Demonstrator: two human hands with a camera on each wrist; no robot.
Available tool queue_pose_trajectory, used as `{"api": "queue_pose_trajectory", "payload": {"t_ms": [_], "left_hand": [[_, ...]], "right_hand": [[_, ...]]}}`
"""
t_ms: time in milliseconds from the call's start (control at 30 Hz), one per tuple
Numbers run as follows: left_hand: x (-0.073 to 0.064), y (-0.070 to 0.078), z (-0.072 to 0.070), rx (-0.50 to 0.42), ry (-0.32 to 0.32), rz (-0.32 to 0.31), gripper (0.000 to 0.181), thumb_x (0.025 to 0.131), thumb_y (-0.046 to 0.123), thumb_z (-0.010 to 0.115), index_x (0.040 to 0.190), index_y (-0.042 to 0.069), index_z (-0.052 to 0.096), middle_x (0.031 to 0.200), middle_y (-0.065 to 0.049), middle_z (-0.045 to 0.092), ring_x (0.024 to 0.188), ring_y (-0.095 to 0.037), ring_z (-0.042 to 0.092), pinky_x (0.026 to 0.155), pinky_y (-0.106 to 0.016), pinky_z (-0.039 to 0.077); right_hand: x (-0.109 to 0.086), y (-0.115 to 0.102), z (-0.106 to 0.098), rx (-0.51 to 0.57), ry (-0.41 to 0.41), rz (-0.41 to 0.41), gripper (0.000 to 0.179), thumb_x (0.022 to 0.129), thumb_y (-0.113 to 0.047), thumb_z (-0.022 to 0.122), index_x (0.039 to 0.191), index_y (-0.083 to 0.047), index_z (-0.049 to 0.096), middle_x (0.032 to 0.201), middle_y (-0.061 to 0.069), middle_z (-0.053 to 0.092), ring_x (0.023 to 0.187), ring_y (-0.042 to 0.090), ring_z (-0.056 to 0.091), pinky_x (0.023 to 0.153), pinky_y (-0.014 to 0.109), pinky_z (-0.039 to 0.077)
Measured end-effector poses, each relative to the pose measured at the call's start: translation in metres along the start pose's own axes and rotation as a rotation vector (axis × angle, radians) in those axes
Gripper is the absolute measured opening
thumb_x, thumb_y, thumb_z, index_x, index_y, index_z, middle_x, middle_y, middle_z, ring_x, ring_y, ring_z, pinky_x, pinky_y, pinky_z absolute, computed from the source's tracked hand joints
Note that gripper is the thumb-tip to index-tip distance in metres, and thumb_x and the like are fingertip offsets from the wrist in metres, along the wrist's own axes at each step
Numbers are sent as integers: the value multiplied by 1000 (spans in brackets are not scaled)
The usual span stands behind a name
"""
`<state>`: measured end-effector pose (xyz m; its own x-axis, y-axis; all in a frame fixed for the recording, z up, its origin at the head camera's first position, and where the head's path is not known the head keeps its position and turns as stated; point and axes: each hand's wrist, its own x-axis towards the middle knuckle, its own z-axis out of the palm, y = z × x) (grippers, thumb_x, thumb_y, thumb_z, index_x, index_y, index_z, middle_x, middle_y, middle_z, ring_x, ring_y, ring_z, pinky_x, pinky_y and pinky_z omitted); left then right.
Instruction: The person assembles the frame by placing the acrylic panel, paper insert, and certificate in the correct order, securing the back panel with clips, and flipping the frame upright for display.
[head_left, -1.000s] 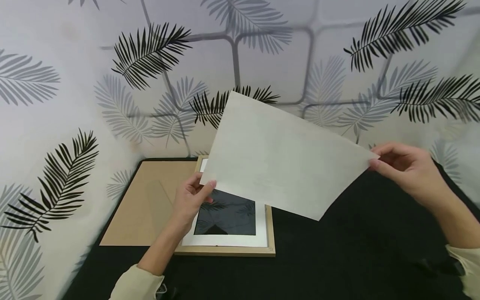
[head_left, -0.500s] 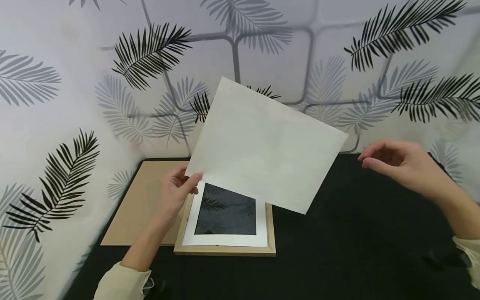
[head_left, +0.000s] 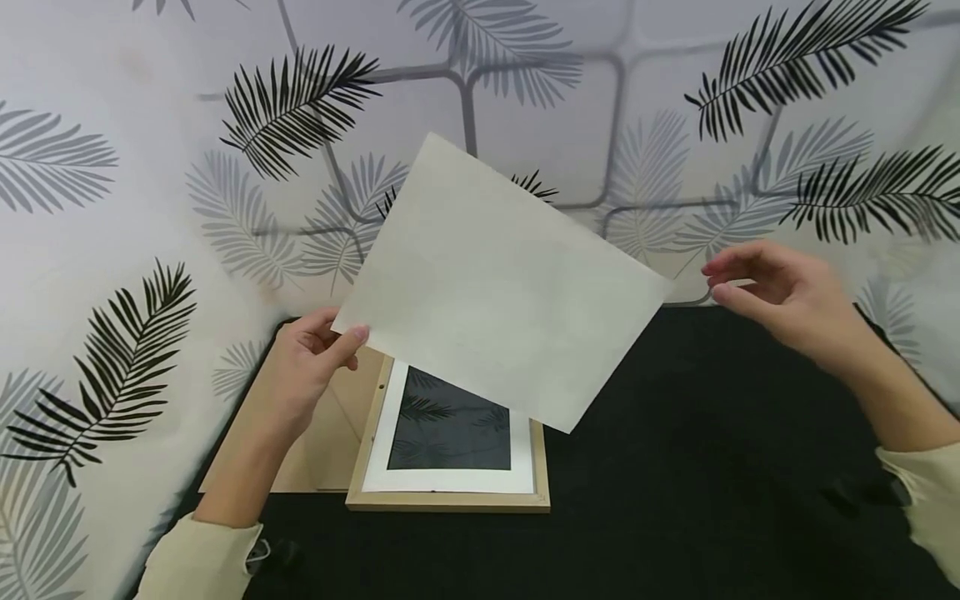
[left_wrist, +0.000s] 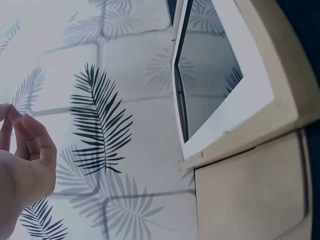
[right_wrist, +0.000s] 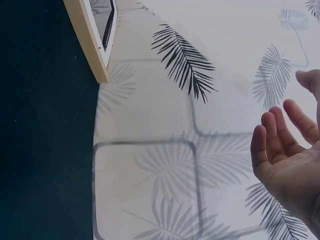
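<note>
In the head view a pale off-white sheet of paper (head_left: 502,287) hangs tilted in the air. My left hand (head_left: 303,375) pinches its lower left corner between thumb and fingers. To the right of the sheet, my right hand (head_left: 787,304) is apart from it, fingers loosely bent and holding nothing. The right wrist view also shows that right hand (right_wrist: 292,145) with its fingers spread. Below the sheet lies a light wooden picture frame (head_left: 450,502) with a white mat (head_left: 450,481) around a dark glossy rectangle (head_left: 450,433). The sheet covers the frame's upper part.
A brown backing board (head_left: 330,454) lies left of the frame, partly behind my left arm and partly under the frame. Black cloth (head_left: 712,467) covers the table. A wall or curtain with leaf prints (head_left: 525,108) rises behind the table.
My right hand has let go of the sheet's right corner. My left hand has carried the sheet leftward and slightly up, uncovering more of the frame.
</note>
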<state>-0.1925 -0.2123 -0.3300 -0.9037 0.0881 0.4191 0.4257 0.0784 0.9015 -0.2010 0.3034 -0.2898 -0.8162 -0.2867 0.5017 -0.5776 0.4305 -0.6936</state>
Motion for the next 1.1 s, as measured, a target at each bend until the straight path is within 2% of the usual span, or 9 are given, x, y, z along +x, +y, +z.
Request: {"api": "queue_pose_trajectory", "payload": {"t_ms": [133, 333, 400, 533, 600, 667, 800, 967, 1100], "left_hand": [[5, 5, -5, 74, -55, -18, 12, 97, 3, 68, 107, 5, 73, 78, -3, 65, 65, -18, 56, 63, -29, 48], [10, 11, -6, 167, -97, -47, 21, 97, 9, 71, 114, -4, 69, 82, -4, 67, 67, -21, 59, 64, -31, 46], [11, 11, -4, 175, -103, -62, 25, 97, 11, 71, 116, -5, 69, 82, -4, 67, 68, -21, 59, 65, -31, 47], [11, 5, 2, 110, -100, -51, 16, 96, 7, 70, 110, 0, 72, 81, -2, 68, 67, -19, 59, 64, -29, 48], [12, 2, 4, 51, -86, -31, 10, 96, 3, 69, 105, 4, 73, 80, -1, 67, 64, -17, 57, 63, -29, 49], [12, -2, 7, -1, -68, -22, 12, 95, 1, 69, 101, 9, 74, 78, 0, 65, 64, -15, 55, 62, -27, 50], [10, -6, 11, -54, -57, -59, 12, 95, 2, 69, 102, 11, 72, 82, -1, 63, 73, -15, 56, 65, -27, 52], [4, -12, 18, -39, -113, -133, 22, 97, 7, 69, 118, 3, 65, 106, -9, 66, 91, -18, 61, 70, -29, 54], [-3, -21, 27, -43, -173, -189, 34, 98, 7, 68, 130, 1, 60, 118, -12, 64, 101, -21, 62, 75, -31, 54]], "right_hand": [[11, -1, 11, 6, -46, -14, 40, 92, 8, 69, 131, 4, 60, 124, 5, 64, 110, 15, 60, 86, 16, 49], [31, -1, 42, 5, -224, -2, 46, 94, -3, 74, 137, -5, 59, 129, 5, 60, 114, 16, 59, 89, 22, 49], [35, 2, 53, 49, -291, -21, 42, 94, -4, 74, 134, -5, 61, 122, 6, 64, 105, 20, 64, 83, 26, 53], [37, 6, 71, 139, -344, -73, 22, 95, 2, 70, 117, -2, 68, 99, 8, 70, 76, 24, 66, 62, 31, 54], [35, 7, 75, 144, -341, -99, 16, 95, 3, 68, 110, -3, 70, 90, 7, 70, 64, 22, 62, 56, 30, 51], [33, 8, 76, 145, -335, -106, 17, 96, 3, 67, 111, -3, 71, 91, 6, 71, 62, 22, 61, 54, 30, 50], [29, 9, 74, 163, -327, -89, 18, 97, 3, 66, 112, -3, 72, 86, 7, 70, 60, 21, 61, 51, 31, 49], [23, 10, 68, 150, -256, 2, 18, 97, -1, 68, 115, 1, 71, 78, 5, 65, 60, 16, 59, 48, 30, 49], [20, 10, 69, 253, -191, 94, 28, 98, -1, 68, 124, 8, 66, 96, 11, 74, 74, 25, 72, 56, 39, 59]]}}
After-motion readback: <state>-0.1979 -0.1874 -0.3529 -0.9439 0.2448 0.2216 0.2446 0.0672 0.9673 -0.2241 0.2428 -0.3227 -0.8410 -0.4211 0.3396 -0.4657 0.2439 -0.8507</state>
